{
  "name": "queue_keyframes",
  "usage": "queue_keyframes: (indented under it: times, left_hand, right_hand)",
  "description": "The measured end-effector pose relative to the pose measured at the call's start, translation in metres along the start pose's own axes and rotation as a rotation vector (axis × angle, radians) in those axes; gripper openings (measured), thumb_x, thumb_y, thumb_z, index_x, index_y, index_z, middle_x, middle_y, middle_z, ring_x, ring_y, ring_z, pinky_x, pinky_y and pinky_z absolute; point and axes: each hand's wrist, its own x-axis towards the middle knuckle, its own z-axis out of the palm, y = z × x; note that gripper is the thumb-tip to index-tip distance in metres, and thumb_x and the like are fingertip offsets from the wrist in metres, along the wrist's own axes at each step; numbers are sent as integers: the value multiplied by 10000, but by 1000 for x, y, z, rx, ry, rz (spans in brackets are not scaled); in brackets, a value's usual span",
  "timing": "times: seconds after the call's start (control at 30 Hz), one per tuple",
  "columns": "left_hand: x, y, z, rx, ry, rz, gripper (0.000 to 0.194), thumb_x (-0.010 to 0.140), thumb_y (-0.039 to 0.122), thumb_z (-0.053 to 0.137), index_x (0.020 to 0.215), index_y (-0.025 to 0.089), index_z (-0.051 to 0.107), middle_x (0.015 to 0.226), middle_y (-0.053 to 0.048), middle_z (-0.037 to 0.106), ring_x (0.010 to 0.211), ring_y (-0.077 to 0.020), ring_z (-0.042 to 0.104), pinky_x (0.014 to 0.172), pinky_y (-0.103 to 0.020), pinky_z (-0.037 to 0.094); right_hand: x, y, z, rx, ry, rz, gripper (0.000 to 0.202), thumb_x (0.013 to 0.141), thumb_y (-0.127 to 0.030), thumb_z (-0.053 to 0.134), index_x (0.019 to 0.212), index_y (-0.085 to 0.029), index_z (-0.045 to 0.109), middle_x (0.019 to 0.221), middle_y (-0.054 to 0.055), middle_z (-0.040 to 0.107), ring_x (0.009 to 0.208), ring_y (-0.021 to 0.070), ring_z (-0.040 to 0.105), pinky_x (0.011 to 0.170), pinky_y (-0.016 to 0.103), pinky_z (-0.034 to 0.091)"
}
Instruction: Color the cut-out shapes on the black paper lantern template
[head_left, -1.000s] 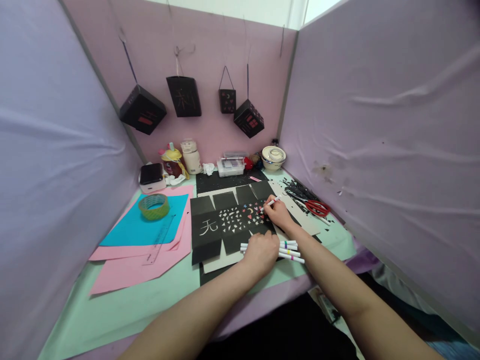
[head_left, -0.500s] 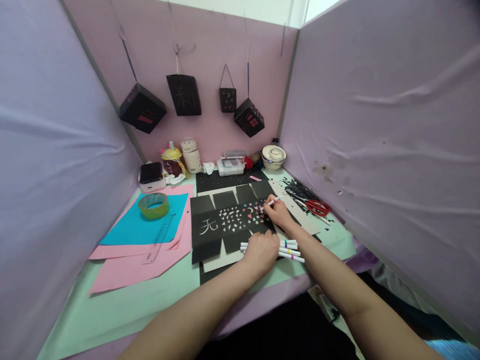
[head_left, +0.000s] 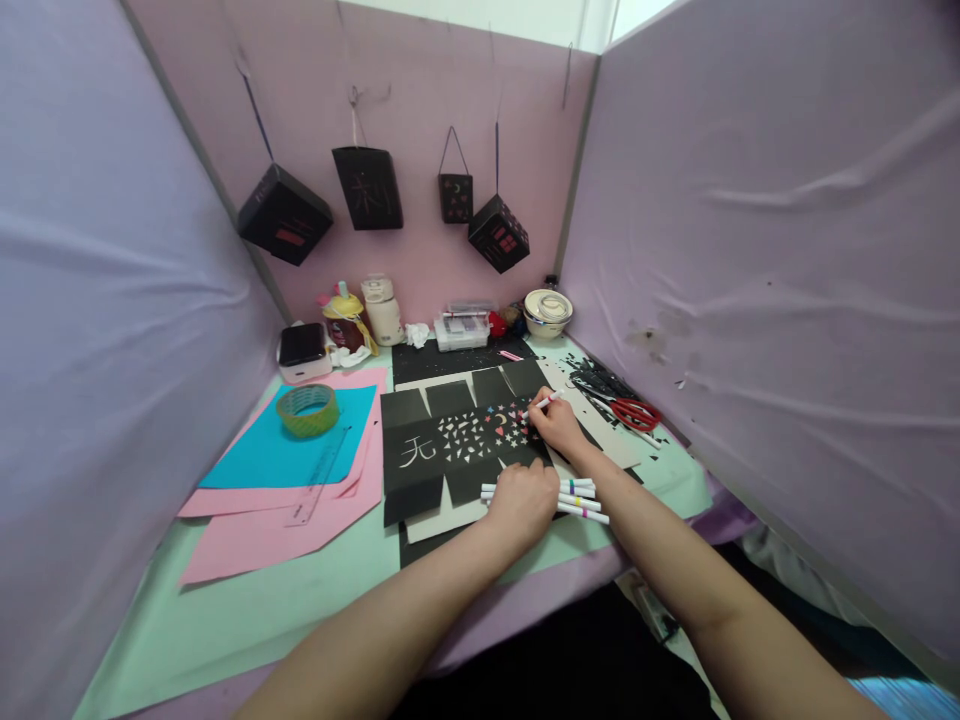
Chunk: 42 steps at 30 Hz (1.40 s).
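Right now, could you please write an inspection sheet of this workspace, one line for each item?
Surface: pale green table inside purple cloth walls.
Job's things: black cut-out sheet with small shapes and a white character; white marker.
Clutter: spare markers, red scissors, black paper scraps, tape roll, clear ruler, blue paper on pink paper, cups and boxes at the back.
Hands: right hand holds the marker to the sheet; left hand rests on the sheet's near edge, over the spare markers.
Cables: nothing seen.
Surroundings: four black paper lanterns hang on the back wall.
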Motion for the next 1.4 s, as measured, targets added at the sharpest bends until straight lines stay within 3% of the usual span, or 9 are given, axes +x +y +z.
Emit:
queue_keyframes:
  times: [1.4]
  left_hand:
    - [0,-1,5,32,50,15,143,807,102,375,814,126,516,804,-93,569,686,-216,555,620,-345,434]
  right_hand:
    - [-1,0,0,37,-52,22,63,714,-225,441,655,-203,444,510,-44,509,490,116,463,515,228,332]
